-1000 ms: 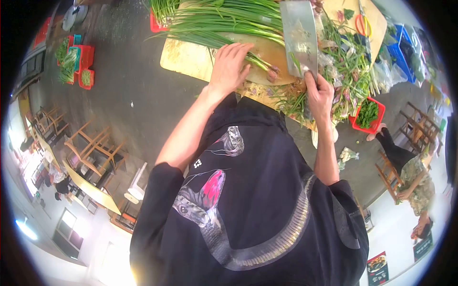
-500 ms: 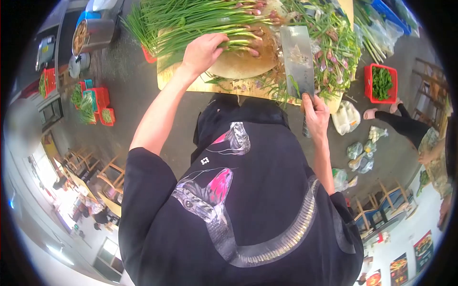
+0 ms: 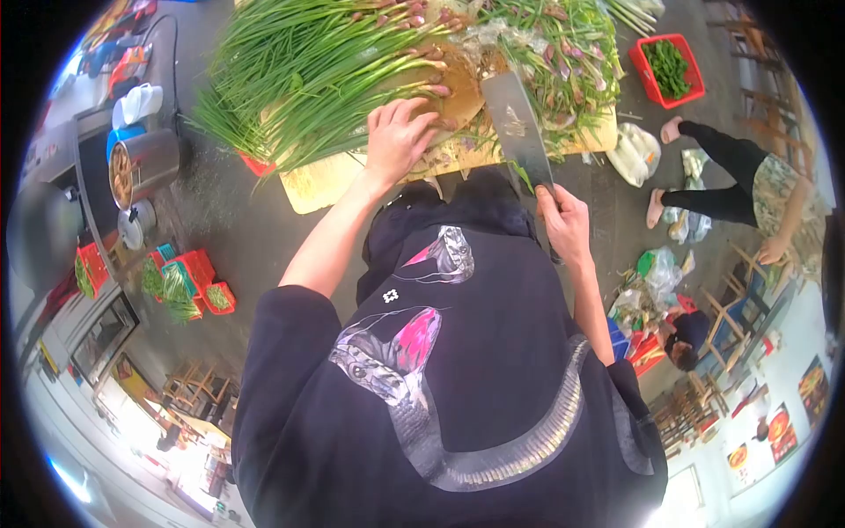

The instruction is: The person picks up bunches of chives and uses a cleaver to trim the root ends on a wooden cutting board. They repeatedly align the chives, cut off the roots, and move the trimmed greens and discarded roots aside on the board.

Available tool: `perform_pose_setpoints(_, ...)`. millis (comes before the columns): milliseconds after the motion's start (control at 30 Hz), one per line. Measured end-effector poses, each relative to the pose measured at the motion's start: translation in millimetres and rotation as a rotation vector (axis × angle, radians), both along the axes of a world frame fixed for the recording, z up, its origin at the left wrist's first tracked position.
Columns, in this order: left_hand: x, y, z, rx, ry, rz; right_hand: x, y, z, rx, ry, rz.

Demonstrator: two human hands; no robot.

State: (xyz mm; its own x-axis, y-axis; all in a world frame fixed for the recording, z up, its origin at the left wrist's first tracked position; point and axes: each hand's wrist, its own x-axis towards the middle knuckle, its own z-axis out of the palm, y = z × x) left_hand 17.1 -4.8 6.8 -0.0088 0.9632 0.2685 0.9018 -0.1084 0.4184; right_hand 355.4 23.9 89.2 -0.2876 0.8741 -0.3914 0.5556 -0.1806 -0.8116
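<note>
My right hand (image 3: 566,224) grips the handle of a cleaver (image 3: 518,132). The broad blade points away from me over the board, with a green leaf scrap (image 3: 522,174) stuck near its heel. My left hand (image 3: 400,141) is palm down with bent, slightly parted fingers, just on my side of a large bunch of spring onions (image 3: 326,75). I see nothing held in it. The onions' purplish bulbs lie to the right, over a wet round chopping board (image 3: 458,106). A heap of onion trimmings (image 3: 563,66) lies beyond the cleaver.
The round board rests on a pale wooden tabletop (image 3: 308,189). On the floor at right are a red basket of leafy greens (image 3: 669,70) and a white plastic jug (image 3: 634,157). Another person's legs (image 3: 722,167) are nearby. Red baskets (image 3: 198,271) and a metal pot (image 3: 154,167) stand left.
My left hand has drawn back from the onion stems toward the near edge, its fingers loosening. The cleaver is more slanted, still in my right hand. The whole view has shifted.
</note>
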Motion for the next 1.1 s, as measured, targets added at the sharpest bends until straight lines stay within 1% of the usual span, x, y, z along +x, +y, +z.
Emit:
perform_pose_setpoints(67, 0.4, 9.0, -25.9, -0.079, -0.146, -0.076, -5.2, -12.4, 3.3, -0.013, -0.057, 0.008)
perform_pose_setpoints(100, 0.7, 12.4, -27.7, -0.121, -0.217, -0.114, -8.2, -18.6, 5.4, -0.02, -0.084, 0.013)
perform_pose_setpoints(133, -3.2, 14.8, -28.3, -0.068, -0.157, -0.157, -10.2, -25.0, 7.4, -0.011, -0.112, 0.015)
perform_pose_setpoints(233, -9.8, 20.6, -26.6, -0.135, -0.243, -0.154, -13.7, -44.2, 10.4, 0.017, -0.174, 0.0)
perform_pose_setpoints(267, -12.4, 23.6, -25.8, -0.066, -0.294, -0.191, -14.9, -49.6, 7.9, 0.027, -0.178, -0.014)
perform_pose_setpoints(367, -19.0, 25.6, -13.7, -0.233, -0.314, -0.197, -26.8, -60.9, 12.8, 0.088, -0.216, -0.033)
perform_pose_setpoints(500, -18.3, 32.0, -7.4, -0.519, -0.289, -0.075, -38.4, -63.6, 10.0, 0.135, -0.264, 0.0)
perform_pose_setpoints(567, -18.4, 34.9, -9.3, -0.636, -0.267, -0.024, -44.0, -60.1, 6.3, 0.214, -0.266, 0.043)
perform_pose_setpoints(700, -18.4, 34.5, -8.3, -0.614, -0.28, -0.045, -49.8, -55.3, -1.9, 0.294, -0.287, 0.119)
perform_pose_setpoints(767, -18.0, 34.2, -6.5, -0.621, -0.286, -0.046, -51.7, -48.3, -2.0, 0.294, -0.314, 0.152)
perform_pose_setpoints(867, -16.2, 33.8, -5.2, -0.548, -0.359, -0.056, -50.6, -41.0, -5.2, 0.314, -0.315, 0.191)
perform_pose_setpoints(967, -19.0, 36.2, 3.0, -0.594, -0.308, -0.07, -52.9, -35.7, -3.1, 0.343, -0.315, 0.219)
perform_pose_setpoints(1100, -22.5, 36.0, 7.3, -0.587, -0.305, -0.055, -54.7, -34.1, -0.9, 0.344, -0.319, 0.259)
